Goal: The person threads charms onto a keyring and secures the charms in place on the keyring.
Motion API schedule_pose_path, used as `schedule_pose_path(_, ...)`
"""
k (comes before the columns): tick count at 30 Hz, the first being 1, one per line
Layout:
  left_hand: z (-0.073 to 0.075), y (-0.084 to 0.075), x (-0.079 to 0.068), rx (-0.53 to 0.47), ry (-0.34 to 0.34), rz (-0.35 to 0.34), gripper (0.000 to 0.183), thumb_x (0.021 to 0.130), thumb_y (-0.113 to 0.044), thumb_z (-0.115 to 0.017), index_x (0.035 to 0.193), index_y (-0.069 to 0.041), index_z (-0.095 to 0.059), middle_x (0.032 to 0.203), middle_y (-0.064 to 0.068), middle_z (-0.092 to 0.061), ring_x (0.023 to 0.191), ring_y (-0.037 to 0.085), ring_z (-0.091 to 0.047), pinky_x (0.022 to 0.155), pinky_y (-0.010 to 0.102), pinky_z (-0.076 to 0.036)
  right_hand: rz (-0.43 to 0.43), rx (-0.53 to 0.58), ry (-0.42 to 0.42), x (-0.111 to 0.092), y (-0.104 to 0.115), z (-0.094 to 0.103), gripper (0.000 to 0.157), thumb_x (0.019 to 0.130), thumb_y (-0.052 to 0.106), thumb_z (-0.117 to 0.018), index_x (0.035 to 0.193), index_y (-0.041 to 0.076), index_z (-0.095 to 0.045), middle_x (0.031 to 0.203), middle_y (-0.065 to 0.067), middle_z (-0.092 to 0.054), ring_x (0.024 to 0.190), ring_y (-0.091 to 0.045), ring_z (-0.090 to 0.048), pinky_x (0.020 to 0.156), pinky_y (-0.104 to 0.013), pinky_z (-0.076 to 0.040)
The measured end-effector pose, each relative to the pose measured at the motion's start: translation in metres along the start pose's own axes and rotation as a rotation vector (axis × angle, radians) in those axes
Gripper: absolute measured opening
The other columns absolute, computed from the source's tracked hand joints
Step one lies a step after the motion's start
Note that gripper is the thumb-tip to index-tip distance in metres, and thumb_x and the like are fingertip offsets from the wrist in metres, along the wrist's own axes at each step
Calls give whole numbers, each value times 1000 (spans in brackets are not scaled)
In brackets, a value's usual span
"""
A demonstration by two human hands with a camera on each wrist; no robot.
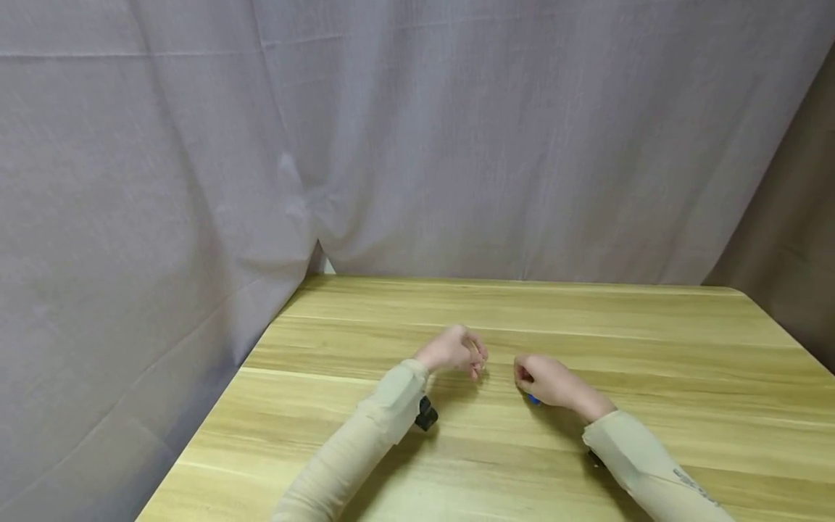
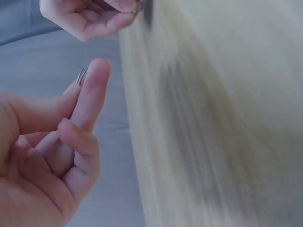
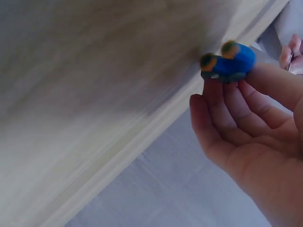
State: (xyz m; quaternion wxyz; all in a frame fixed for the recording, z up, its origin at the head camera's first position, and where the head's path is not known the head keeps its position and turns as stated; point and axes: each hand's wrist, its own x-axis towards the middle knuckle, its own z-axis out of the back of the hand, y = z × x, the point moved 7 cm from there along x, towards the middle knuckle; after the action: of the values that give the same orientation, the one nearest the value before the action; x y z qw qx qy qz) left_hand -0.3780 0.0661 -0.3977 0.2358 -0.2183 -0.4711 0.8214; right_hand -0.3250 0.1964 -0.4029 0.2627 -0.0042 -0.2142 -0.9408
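While the right hand [image 1: 549,380] pinches a small blue object with two rounded orange-and-green ends [image 3: 242,61] between thumb and fingertips, just above the pale wood-grain table [image 1: 685,355], the left hand [image 1: 453,349], fingers bent nearly closed, holds a thin silver wire coil [image 2: 82,77] near its fingertips, slightly to the left

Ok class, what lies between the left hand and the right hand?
Only a bare stretch of wooden tabletop separates the left hand from the right hand, which holds a small blue object; the head view shows this gap.
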Motion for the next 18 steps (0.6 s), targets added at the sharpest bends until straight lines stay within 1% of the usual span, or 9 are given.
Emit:
schedule_pose_path(3,4,-5,-1,-11,-25,-14,15,90,5,-57,101,6,-68,87,23,-73,83,42,-71,63,32,-56,-25,24,-33,1,0,5,8,88,-3,-63,82,2,-61,69,0,-61,59,-3,-47,53,-18,-42)
schedule_pose_path(6,6,-10,-3,-20,-28,-23,18,91,1,-59,107,5,-68,88,19,-74,88,40,-71,57,29,-46,-33,40,-95,2,4,15,3,86,-3,-65,85,-1,-63,73,-4,-66,63,-5,-54,57,-20,-46)
schedule_pose_path(9,6,-16,-6,-55,-22,-29,20,91,-2,-60,109,4,-67,89,19,-75,91,40,-71,58,29,-50,-29,50,-159,2,11,27,2,85,-1,-66,86,-3,-65,76,-7,-69,69,-10,-60,62,-26,-52)
schedule_pose_path(12,6,-21,-10,-91,-35,-32,17,92,-5,-61,106,3,-67,90,20,-75,90,38,-72,55,25,-49,-29,74,-196,2,19,39,3,87,0,-65,85,-1,-65,79,-8,-72,76,-18,-66,69,-36,-55)
schedule_pose_path(14,7,-25,-12,-109,-50,-33,16,93,-8,-61,104,1,-68,89,19,-75,85,33,-73,53,22,-47,-26,103,-213,2,25,47,4,89,0,-64,86,1,-66,83,-11,-73,82,-25,-69,74,-42,-57)
schedule_pose_path(18,8,-29,-15,-158,-57,-23,15,95,-10,-59,105,-1,-67,88,16,-75,73,21,-74,53,21,-44,-9,144,-257,0,36,60,2,89,1,-65,88,1,-67,84,-11,-73,85,-29,-71,75,-43,-58)
